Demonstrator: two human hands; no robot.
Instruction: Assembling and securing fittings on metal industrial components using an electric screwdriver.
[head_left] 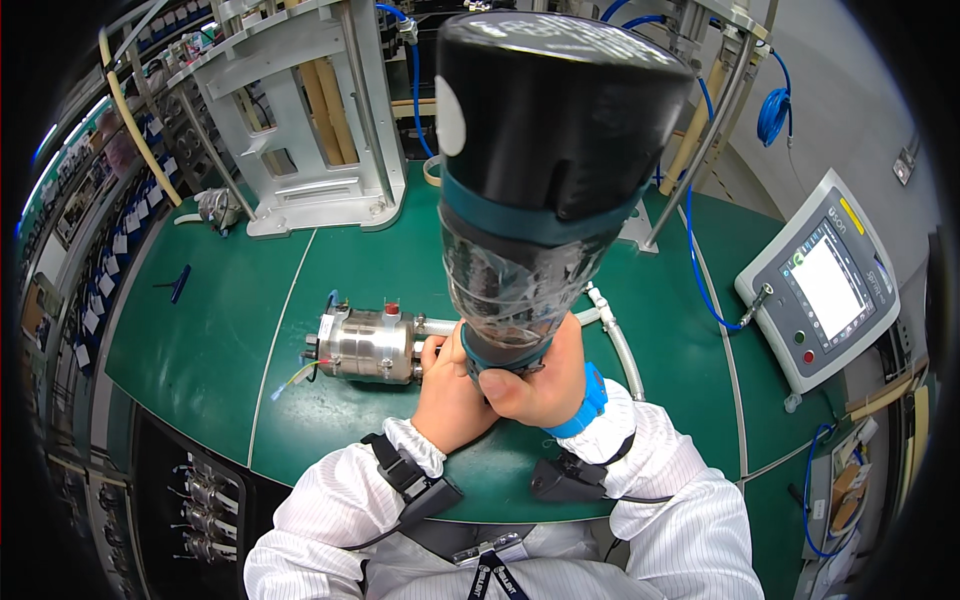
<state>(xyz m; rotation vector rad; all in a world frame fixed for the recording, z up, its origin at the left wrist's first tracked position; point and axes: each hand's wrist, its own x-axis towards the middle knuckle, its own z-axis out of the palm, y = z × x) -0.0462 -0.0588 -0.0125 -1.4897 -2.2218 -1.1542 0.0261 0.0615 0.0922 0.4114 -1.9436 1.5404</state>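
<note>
My right hand (545, 385) is closed round the slim lower grip of a cordless power driver (530, 195). The black and dark teal tool stands with its thick battery end up towards me, its middle wrapped in clear plastic film. Its working end is hidden. Beside it, my left hand (452, 400) has curled fingers at the right end of a shiny metal cylinder (368, 345), by its end fittings; what they grip is hidden. The cylinder lies on its side, with a red-topped fitting and thin wires at its left end. A pale hose (440, 327) leads off it to the right.
A pale hose with a white connector (604, 312) lies right of my hands. A test instrument (825, 285) with a screen stands at right on the green table (200, 340). A metal press frame (300, 120) rises behind. A blue-handled tool (180, 284) lies left.
</note>
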